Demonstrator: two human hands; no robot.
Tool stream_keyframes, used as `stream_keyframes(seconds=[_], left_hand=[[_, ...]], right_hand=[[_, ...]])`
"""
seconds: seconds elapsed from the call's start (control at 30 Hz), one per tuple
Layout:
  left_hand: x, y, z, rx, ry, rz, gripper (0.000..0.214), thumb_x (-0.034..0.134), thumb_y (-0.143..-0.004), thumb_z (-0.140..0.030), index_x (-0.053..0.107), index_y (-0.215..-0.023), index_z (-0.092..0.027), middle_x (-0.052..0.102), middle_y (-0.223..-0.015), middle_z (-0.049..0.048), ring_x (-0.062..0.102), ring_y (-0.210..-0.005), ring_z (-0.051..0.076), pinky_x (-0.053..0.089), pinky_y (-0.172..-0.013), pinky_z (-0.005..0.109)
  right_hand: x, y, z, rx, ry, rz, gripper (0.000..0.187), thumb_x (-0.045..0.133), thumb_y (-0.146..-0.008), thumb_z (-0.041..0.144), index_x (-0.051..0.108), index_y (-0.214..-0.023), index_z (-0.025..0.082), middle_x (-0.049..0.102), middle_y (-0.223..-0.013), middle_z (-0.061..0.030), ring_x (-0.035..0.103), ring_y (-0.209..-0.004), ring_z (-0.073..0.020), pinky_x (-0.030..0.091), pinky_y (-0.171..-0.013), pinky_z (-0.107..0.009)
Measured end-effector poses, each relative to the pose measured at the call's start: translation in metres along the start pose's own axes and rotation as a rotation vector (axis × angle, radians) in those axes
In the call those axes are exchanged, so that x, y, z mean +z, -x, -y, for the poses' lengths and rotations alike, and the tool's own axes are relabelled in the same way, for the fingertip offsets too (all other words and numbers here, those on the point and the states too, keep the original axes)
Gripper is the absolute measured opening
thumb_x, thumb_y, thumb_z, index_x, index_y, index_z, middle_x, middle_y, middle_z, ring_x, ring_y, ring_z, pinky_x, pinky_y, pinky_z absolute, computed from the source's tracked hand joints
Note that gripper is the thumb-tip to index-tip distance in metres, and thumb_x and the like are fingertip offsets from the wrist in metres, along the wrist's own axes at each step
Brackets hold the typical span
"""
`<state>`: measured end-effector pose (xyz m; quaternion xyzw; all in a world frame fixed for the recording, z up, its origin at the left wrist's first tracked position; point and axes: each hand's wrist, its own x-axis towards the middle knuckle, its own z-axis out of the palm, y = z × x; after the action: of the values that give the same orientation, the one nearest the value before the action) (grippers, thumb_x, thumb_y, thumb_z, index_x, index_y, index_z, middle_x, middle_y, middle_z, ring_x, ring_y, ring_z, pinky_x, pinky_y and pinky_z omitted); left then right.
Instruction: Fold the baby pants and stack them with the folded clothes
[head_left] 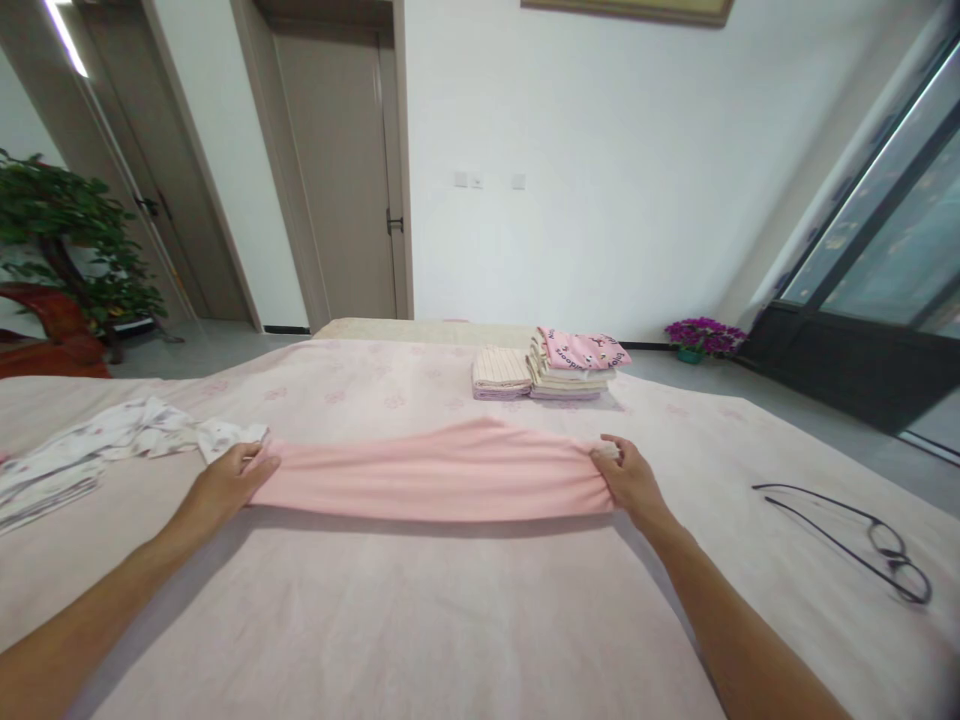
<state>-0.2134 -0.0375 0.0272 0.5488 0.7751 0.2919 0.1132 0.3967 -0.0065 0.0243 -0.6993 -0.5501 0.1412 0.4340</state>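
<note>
The cloth (435,475) is plain pale pink, a long band stretched crosswise over the sheet (420,620) between the left hand (238,472) and the right hand (630,478). Its upper edge rises to a low peak right of the middle, its lower edge (a thin shadow beneath) bows slightly, and creases gather at the right end.

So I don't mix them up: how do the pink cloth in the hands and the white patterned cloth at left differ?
Look: the pink cloth appears plain; the white patterned cloth has small scattered marks.
Pose: the pink cloth is drawn out lengthwise between the left hand and right hand; the white patterned cloth lies loosely rumpled.
Shared: both are soft-looking fabric, on or over the pale pink sheet.
</note>
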Motion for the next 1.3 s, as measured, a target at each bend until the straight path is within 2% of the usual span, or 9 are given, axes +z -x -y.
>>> stream_keyframes(seconds=[0.1,0.17,0.33,0.43,0.57,0.7,0.83,1.07,1.3], left_hand=[[0.011,0.003,0.007,0.066,-0.192,0.137,0.048,0.045,-0.085,-0.058,0.058,-0.111,-0.020,0.070,-0.104,0.0110,0.066,-0.094,0.030,0.047,-0.078,0.035],[0.014,0.006,0.008,0.086,-0.279,0.154,0.047,0.042,-0.088,-0.058,0.056,-0.115,-0.022,0.070,-0.106,0.0113,0.066,-0.096,0.031,0.045,-0.079,0.037],[0.011,0.009,-0.012,0.235,-0.487,-0.032,0.050,0.049,-0.085,-0.049,0.053,-0.125,-0.019,0.065,-0.118,0.0131,0.060,-0.107,0.036,0.045,-0.084,0.042],[0.018,0.013,-0.048,0.378,-0.462,-0.099,0.041,0.052,-0.084,-0.046,0.061,-0.114,-0.020,0.064,-0.117,0.0115,0.057,-0.110,0.035,0.043,-0.091,0.044],[0.049,0.027,-0.121,0.505,-0.209,0.042,0.030,0.047,-0.091,-0.042,0.067,-0.099,-0.022,0.068,-0.108,0.0061,0.059,-0.104,0.025,0.041,-0.095,0.035],[0.093,0.042,-0.194,0.585,-0.151,0.131,0.029,0.047,-0.093,-0.036,0.072,-0.093,-0.022,0.069,-0.103,0.0067,0.060,-0.100,0.022,0.042,-0.090,0.033],[0.132,0.045,-0.239,0.582,-0.200,0.148,0.029,0.053,-0.089,-0.043,0.074,-0.091,-0.023,0.069,-0.100,0.0098,0.060,-0.100,0.027,0.041,-0.087,0.038],[0.157,0.044,-0.258,0.552,-0.196,0.164,0.036,0.056,-0.083,-0.052,0.071,-0.073,-0.021,0.070,-0.087,0.0095,0.062,-0.087,0.026,0.040,-0.073,0.035],[0.164,0.041,-0.258,0.582,-0.064,0.382,0.042,0.049,-0.084,-0.050,0.064,-0.057,-0.021,0.066,-0.066,0.0038,0.061,-0.069,0.019,0.033,-0.060,0.030]], right_hand=[[0.003,0.007,-0.006,0.009,0.252,0.100,0.052,0.049,-0.089,0.045,0.054,-0.132,0.017,0.070,-0.097,-0.0095,0.065,-0.088,-0.0234,0.046,-0.075,-0.032],[0.003,0.012,-0.005,0.008,0.366,0.150,0.051,0.043,-0.092,0.045,0.051,-0.135,0.018,0.070,-0.101,-0.0112,0.066,-0.091,-0.0248,0.045,-0.076,-0.033],[-0.006,0.015,0.013,-0.049,0.589,0.173,0.056,0.042,-0.094,0.047,0.047,-0.140,0.016,0.064,-0.123,-0.0166,0.063,-0.105,-0.0292,0.044,-0.083,-0.038],[-0.007,0.014,0.026,-0.209,0.725,0.078,0.052,0.045,-0.094,0.042,0.050,-0.138,0.016,0.059,-0.131,-0.0180,0.055,-0.113,-0.0322,0.042,-0.089,-0.042],[0.009,0.019,0.035,-0.374,0.729,0.065,0.042,0.041,-0.097,0.034,0.054,-0.133,0.019,0.058,-0.134,-0.0129,0.049,-0.120,-0.0295,0.037,-0.098,-0.042],[0.029,0.028,0.023,-0.403,0.744,0.043,0.044,0.037,-0.099,0.033,0.052,-0.136,0.017,0.057,-0.136,-0.0122,0.040,-0.132,-0.0288,0.029,-0.108,-0.044],[0.035,0.031,0.010,-0.393,0.754,0.051,0.044,0.035,-0.100,0.034,0.052,-0.137,0.016,0.059,-0.134,-0.0111,0.041,-0.132,-0.0282,0.028,-0.109,-0.043],[0.032,0.029,0.012,-0.389,0.751,0.064,0.039,0.035,-0.100,0.034,0.058,-0.129,0.020,0.062,-0.128,-0.0101,0.048,-0.122,-0.0267,0.034,-0.103,-0.039],[0.030,0.030,0.016,-0.372,0.738,0.104,0.037,0.035,-0.100,0.033,0.060,-0.125,0.022,0.061,-0.127,-0.0103,0.049,-0.119,-0.0266,0.037,-0.098,-0.038]])
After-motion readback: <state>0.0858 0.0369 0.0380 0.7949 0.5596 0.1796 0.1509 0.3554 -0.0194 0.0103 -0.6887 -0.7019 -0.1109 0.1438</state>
